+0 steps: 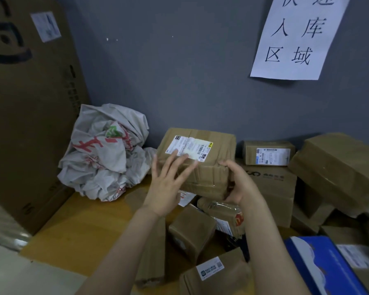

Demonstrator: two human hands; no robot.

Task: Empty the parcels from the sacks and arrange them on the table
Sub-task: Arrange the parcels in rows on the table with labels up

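Hands both on one taped brown parcel (209, 154), mid-frame, over the wooden table (83, 226). Left hand (166, 184) is flat, fingers straight and spread, fingertips pressing the parcel's top face and touching the near edge of its shipping label (189, 150). Right hand (241, 182) has its fingers curled round the parcel's near right corner and grips it. Label is white with barcodes and a yellow patch at its right end; the print is too small to read. Parcel's long axis runs left-right, roughly along the grey wall behind it, labelled face up and tipped slightly toward the camera. Cannot tell if it rests on the pile below or is lifted. Left of the parcel is a crumpled white sack (102, 154) with red and green printing, not legible. Further left is a tall cardboard carton (30, 103), upright, with black markings and a small white sticker. Right of the parcel is a small box (268, 153) with a white and blue barcode label, sitting on a printed carton (271, 188). Further right is a big taped package (337, 167), tilted. Below the parcel is a small brown box (192, 228), with a QR-sticker box (215, 273) at the frame's bottom edge. Below right is a blue box (322, 265). Above right of the parcel, a paper sign (296, 37) on the wall reads 入库 and 区域; its top line is cut off.
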